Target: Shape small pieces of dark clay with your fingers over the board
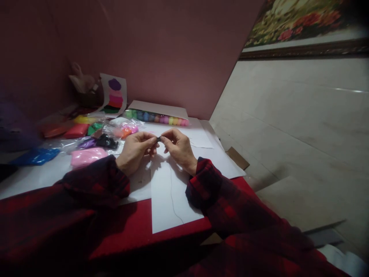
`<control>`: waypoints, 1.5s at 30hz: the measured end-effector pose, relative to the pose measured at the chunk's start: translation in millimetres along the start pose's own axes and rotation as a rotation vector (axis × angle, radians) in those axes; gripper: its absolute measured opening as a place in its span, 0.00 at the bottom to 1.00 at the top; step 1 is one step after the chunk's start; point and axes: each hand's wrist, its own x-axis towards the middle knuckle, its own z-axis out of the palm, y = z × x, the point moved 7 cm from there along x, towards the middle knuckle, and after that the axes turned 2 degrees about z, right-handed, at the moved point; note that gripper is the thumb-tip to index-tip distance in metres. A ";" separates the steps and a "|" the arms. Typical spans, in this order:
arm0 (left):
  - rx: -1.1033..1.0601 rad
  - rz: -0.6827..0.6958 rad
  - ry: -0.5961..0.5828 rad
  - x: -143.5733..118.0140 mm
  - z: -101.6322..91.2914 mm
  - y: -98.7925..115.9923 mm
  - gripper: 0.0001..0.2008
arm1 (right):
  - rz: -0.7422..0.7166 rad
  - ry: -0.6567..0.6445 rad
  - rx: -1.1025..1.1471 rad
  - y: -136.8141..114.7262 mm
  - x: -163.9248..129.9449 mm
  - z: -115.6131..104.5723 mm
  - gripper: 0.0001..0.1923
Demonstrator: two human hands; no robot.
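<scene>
My left hand [135,151] and my right hand [178,146] meet above a white paper sheet [173,200], their fingertips pinching a small dark bit of clay [158,139] between them. Both arms wear red and black plaid sleeves. The sheet bears a thin drawn line. To the left of my left hand lie bags of modelling clay: pink [86,157], black [107,141], purple [86,144], blue [37,156], red [76,130], yellow [83,120] and green [95,127].
A row of small coloured clay tubs [157,117] lies at the back against a white box. A card with coloured blobs [113,95] leans on the pink wall. The table has a red cover [135,227]. Tiled floor and a framed picture [302,23] lie to the right.
</scene>
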 end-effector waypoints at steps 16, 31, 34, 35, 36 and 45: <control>-0.016 -0.051 -0.099 -2.6 5.7 -3.2 0.17 | 0.006 -0.091 0.098 4.3 0.9 6.1 0.18; 0.071 -0.015 0.006 -2.3 2.4 1.5 0.08 | 0.035 0.021 0.030 4.6 0.5 -0.5 0.05; 0.005 -0.024 0.027 -1.7 -0.1 0.7 0.09 | 0.051 0.083 0.024 7.0 2.1 -5.5 0.04; -0.018 -0.028 0.024 -1.8 -0.1 0.6 0.10 | 0.059 0.093 0.029 8.2 2.7 -6.5 0.05; -0.036 -0.033 0.013 -2.0 0.5 0.5 0.10 | 0.065 0.095 0.032 9.2 3.1 -6.9 0.06; 0.008 -0.051 -0.127 -3.4 8.4 -2.8 0.17 | -0.047 -0.080 0.014 1.0 -0.2 4.7 0.15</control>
